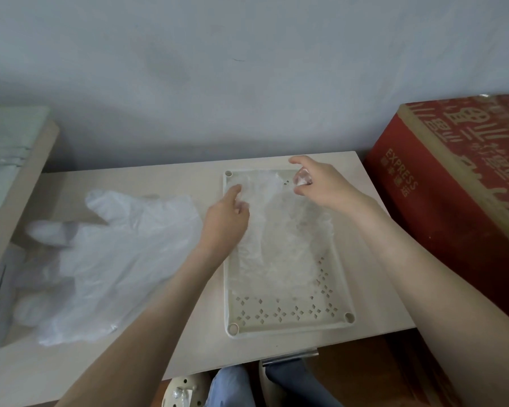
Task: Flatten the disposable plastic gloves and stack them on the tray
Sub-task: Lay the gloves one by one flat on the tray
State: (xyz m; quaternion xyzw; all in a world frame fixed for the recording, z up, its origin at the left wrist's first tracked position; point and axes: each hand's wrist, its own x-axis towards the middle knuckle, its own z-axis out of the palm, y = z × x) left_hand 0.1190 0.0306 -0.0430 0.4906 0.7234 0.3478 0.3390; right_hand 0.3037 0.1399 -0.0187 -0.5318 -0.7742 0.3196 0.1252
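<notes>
Left hand [225, 221]: fingers curled, pressing the near-left part of the glove on the tray [279, 230].
Right hand [321, 183]: thumb and fingers pinching a bunched far corner of that same glove.
Perforated tray [288, 321]: beneath both hands, on the table [188, 342].
Loose gloves [115, 259]: outside the left hand, heaped on the table.
Red box [453, 186]: outside the right hand.
</notes>
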